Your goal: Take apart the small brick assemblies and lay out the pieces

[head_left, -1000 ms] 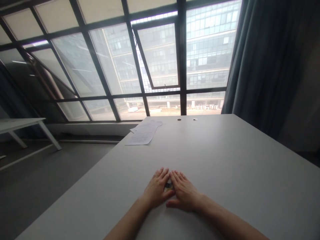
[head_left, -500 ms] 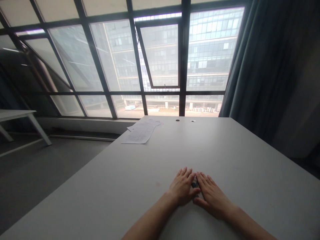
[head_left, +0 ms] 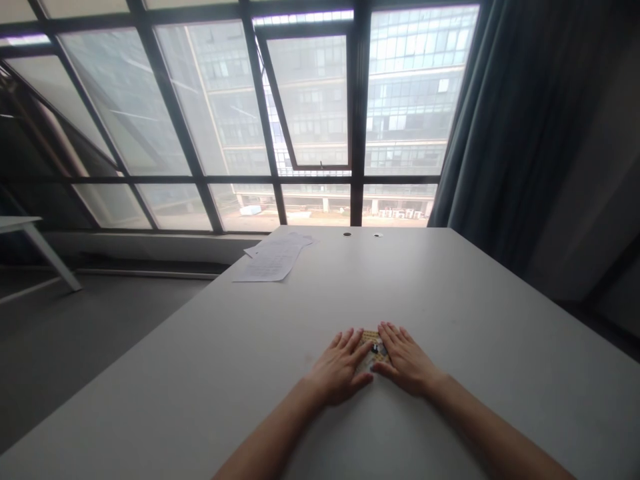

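A small flat patterned item (head_left: 371,337), yellowish with dark and grey patches, lies on the white table (head_left: 240,373) between my hands. My left hand (head_left: 340,368) rests palm down over its left side, fingers spread. Over its right edge lies my right hand (head_left: 406,360), also flat, with the thumb stretched toward the left one. The parts of the item under both palms are hidden.
Printed paper sheets (head_left: 273,260) lie at the table's far left. Two small round pieces, one dark (head_left: 347,235) and one white (head_left: 379,235), are near the far edge. Windows stand beyond, a dark curtain (head_left: 480,147) at right, another table (head_left: 45,247) at left.
My hands have moved apart, showing more of the patterned item between them. The camera view has shifted slightly to the right.
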A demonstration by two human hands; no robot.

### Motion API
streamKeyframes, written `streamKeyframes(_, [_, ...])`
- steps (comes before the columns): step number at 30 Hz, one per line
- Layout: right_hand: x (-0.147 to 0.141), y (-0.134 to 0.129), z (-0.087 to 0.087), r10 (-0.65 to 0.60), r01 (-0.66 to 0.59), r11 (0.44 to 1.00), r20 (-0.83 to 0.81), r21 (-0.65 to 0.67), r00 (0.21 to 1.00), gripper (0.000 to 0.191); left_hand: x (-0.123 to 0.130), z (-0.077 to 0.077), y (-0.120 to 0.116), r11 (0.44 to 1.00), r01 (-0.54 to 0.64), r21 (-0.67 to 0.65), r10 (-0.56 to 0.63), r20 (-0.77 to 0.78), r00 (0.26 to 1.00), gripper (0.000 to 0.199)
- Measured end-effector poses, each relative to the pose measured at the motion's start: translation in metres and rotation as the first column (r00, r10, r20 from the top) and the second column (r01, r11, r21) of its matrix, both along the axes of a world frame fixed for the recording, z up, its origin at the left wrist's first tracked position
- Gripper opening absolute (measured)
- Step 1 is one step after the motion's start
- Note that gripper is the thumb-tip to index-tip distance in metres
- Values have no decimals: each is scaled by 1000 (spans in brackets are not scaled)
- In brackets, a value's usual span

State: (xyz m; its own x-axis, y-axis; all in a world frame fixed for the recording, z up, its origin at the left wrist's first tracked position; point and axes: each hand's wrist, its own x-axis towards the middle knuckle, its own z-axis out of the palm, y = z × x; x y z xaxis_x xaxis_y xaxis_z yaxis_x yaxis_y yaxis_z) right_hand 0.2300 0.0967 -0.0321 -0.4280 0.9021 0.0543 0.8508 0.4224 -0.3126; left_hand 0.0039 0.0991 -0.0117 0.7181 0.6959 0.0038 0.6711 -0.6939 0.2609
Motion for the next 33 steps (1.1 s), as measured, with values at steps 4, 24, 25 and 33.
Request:
streamKeyframes(4, [0, -4, 2, -22, 22, 1000, -1, 15, 1000, 87, -1, -4, 1, 998, -51, 34, 47, 87, 995, 77])
streamKeyframes(24, [-8, -59, 4, 56, -57, 989, 12, 134, 998, 75, -22, -6, -12, 974, -141, 176, 80, 315, 946, 30])
streamKeyframes(25, [-8, -60, 4, 42, -42, 987, 0, 156, 999, 73, -22, -6, -11, 972, -164, 167, 104, 321, 942, 34])
streamKeyframes(33, [-7, -64, 4, -16, 48, 965, -124, 257, 992, 58, -9, -6, 19, 962, -258, 87, 219, 314, 924, 43])
